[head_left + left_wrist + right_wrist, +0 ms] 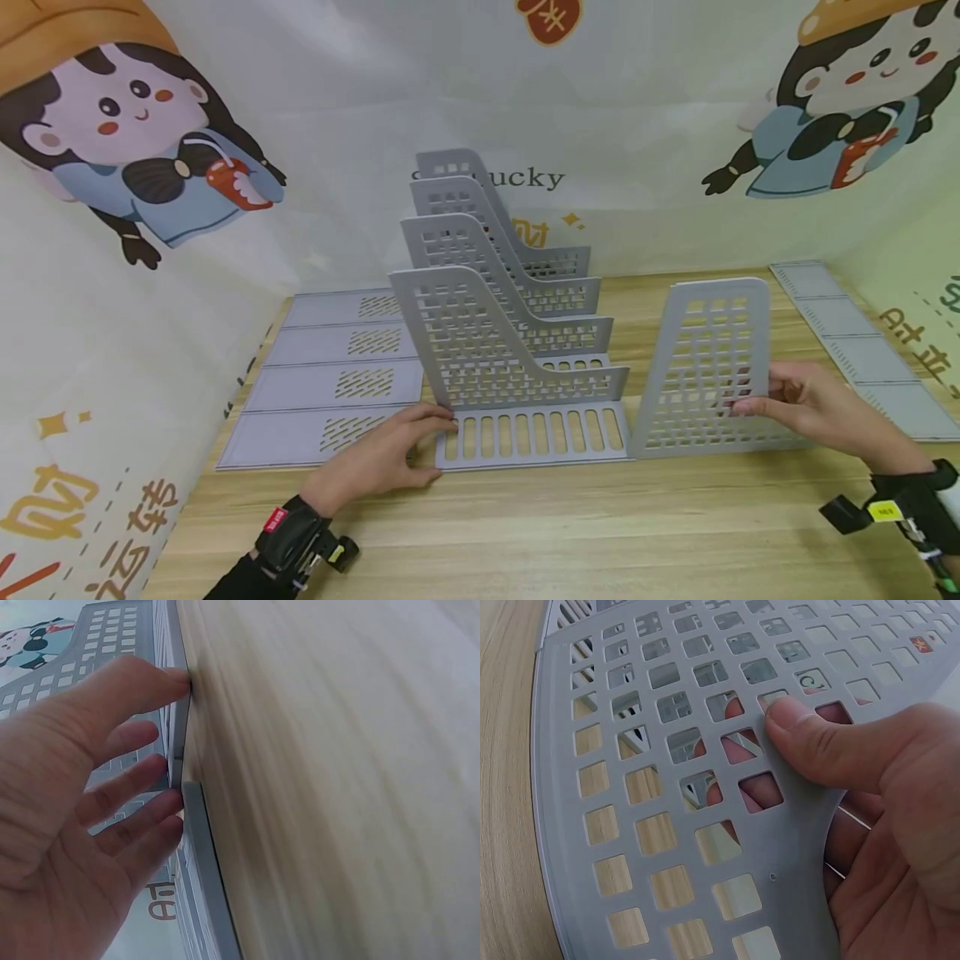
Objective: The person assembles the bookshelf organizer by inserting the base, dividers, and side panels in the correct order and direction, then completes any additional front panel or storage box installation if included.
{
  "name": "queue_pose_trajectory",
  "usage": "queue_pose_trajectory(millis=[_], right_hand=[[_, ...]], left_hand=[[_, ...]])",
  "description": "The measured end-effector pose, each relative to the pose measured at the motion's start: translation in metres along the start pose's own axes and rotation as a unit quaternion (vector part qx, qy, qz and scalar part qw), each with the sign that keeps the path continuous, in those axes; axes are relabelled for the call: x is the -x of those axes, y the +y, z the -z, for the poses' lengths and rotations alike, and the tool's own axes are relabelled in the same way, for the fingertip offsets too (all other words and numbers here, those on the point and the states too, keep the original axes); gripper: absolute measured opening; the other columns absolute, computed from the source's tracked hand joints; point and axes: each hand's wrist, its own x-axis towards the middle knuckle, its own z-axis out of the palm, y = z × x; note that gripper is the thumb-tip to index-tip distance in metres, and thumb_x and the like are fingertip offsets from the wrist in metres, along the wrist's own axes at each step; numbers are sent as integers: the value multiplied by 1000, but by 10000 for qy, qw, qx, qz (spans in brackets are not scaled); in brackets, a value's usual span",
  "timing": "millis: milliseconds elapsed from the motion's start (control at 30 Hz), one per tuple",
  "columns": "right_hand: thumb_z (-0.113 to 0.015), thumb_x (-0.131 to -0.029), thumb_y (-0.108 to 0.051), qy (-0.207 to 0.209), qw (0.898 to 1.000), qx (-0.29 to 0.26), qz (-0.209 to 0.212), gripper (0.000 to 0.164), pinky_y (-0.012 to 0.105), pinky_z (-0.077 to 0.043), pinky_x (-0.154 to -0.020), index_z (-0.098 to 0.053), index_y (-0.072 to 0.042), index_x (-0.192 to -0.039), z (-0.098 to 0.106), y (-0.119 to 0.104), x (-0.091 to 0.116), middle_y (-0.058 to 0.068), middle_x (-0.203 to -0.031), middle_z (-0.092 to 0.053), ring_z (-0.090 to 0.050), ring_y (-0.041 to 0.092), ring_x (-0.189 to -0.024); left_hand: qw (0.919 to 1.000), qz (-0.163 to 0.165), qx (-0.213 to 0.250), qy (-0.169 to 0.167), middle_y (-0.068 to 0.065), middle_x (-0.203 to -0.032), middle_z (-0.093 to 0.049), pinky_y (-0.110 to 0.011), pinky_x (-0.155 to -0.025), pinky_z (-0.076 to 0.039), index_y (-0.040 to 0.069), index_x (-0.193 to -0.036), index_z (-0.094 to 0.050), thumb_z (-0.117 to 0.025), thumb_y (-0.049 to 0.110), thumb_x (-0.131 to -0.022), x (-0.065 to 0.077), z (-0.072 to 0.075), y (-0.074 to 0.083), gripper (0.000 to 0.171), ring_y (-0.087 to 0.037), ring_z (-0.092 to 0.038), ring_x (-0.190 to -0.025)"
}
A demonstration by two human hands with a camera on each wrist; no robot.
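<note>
A grey file rack point(480, 329) with several perforated upright dividers stands mid-table, its slotted base section point(532, 434) toward me. My left hand point(386, 451) touches the front left corner of that base. In the left wrist view, the thumb point(131, 684) lies at the base's front edge and the other fingertips rest against its side, apart from the thumb. My right hand point(821, 408) holds a loose perforated grey divider panel point(697, 367) upright, right of the base. In the right wrist view, its thumb point(817, 742) presses the near face; fingers show behind through the holes.
Flat grey panels point(330, 379) with slanted slots lie left of the rack. Another flat row of grey panels point(862, 333) lies at the far right. Behind the wooden table point(525, 533) hangs a printed backdrop point(337, 108) with cartoon figures.
</note>
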Motion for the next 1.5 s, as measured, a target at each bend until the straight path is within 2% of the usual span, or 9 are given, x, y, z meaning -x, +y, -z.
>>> queue_pose_trajectory(millis=[133, 333, 567, 800, 933, 1033, 1167, 1300, 1500], right_hand=[[-70, -86, 16, 25, 9999, 34, -146, 36, 29, -29, -42, -70, -3, -117, -1, -3, -1, -2, -88, -73, -42, 14, -54], [-68, -87, 17, -45, 9995, -265, -148, 40, 28, -41, -48, -70, 0, -123, -3, -4, -2, -1, -104, -75, -65, 14, -68], [-70, -85, 17, 96, 9998, -140, -139, 36, 29, -32, -44, -73, -5, -113, -8, -6, -3, 1, -88, -73, -43, 14, -55], [-70, -84, 19, 37, 9989, -411, 209, 33, 29, -33, -44, -72, -8, -103, -25, -7, -11, -4, -76, -61, -42, 11, -56], [-69, -86, 18, -66, 9975, -664, 233, 31, 26, -39, -47, -72, -6, -105, -36, -12, -19, -3, -83, -67, -50, 8, -61], [-67, -88, 18, -272, 9946, -949, 331, 32, 27, -44, -50, -72, -2, -111, -52, -22, -30, 3, -96, -73, -57, 10, -67], [-68, -93, 9, -553, 9931, -937, 437, 26, 24, -36, -45, -73, -5, -115, -92, -42, -58, -7, -73, -62, -43, 4, -55], [-68, -97, -5, -730, 9935, -758, 441, 17, 24, -31, -47, -70, -7, -114, -132, -61, -89, -9, -65, -52, -31, 0, -52], [-70, -95, -3, -587, 9943, -861, 226, 7, 25, -25, -47, -68, -6, -101, -156, -71, -102, -9, -60, -45, -26, 2, -50]], left_hand=[[10000, 16, 35, 18, -14, -142, -52, -43, -107, -43, 1, -136, -61, -83, 21, -87, -1, 0, 1, 58, -32, -50, -131], [9999, 117, 57, -1, -13, -141, -55, -43, -105, -45, 1, -136, -61, -83, 23, -87, 0, 0, 1, 58, -32, -52, -129], [9996, 274, 48, -10, -11, -138, -58, -43, -104, -45, 2, -134, -63, -85, 26, -82, -3, 3, 2, 62, -30, -54, -127], [9992, 384, 99, -59, -11, -136, -60, -44, -102, -46, 2, -133, -65, -86, 27, -79, -7, 5, 2, 63, -30, -56, -125], [9994, 352, 47, -32, -11, -135, -61, -44, -102, -47, 2, -131, -66, -86, 28, -78, -7, 4, 1, 62, -30, -57, -124], [9996, 286, 43, 36, -11, -134, -61, -44, -100, -48, 2, -131, -66, -86, 29, -79, -6, 2, -1, 61, -30, -58, -122], [9995, 259, 62, 154, -11, -133, -62, -44, -101, -48, 2, -130, -67, -85, 30, -79, -3, 2, -3, 62, -29, -58, -122], [9996, 151, -10, 231, -10, -131, -64, -43, -101, -47, 3, -129, -67, -86, 29, -77, -4, 3, -3, 61, -28, -58, -122], [9998, 46, -13, 184, -8, -122, -66, -38, -97, -50, 3, -125, -69, -87, 28, -76, -4, 4, -4, 58, -25, -62, -115]])
